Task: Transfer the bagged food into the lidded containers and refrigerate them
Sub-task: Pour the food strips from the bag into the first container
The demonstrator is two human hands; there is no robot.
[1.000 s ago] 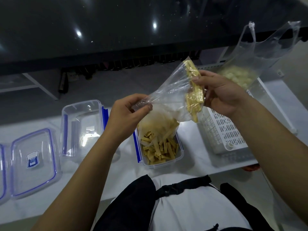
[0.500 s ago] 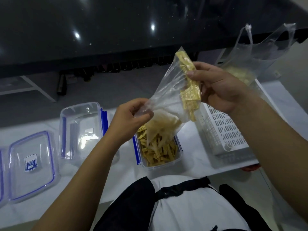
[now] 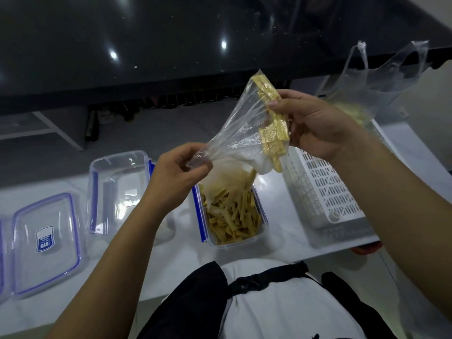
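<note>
A clear plastic bag (image 3: 241, 133) hangs tilted above a clear container (image 3: 261, 217) with blue clips, which is heaped with yellow food strips (image 3: 231, 216). My left hand (image 3: 177, 177) pinches the bag's lower corner. My right hand (image 3: 315, 126) grips the bag's upper side, where a clump of yellow strips (image 3: 271, 118) stays pressed inside. A few strips drop from the bag's mouth toward the container. A second clear bag (image 3: 381, 79) with pale food stands behind my right hand.
An empty clear container (image 3: 117, 189) sits left of the filled one. A clear lid (image 3: 46, 243) with a blue seal lies at the far left. A white slotted basket (image 3: 325, 192) stands on the right. The white counter (image 3: 281, 243) ends near my body.
Both hands have lifted and tipped the bag further. More strips have slid out into the container, and the bag's lower half now looks nearly empty.
</note>
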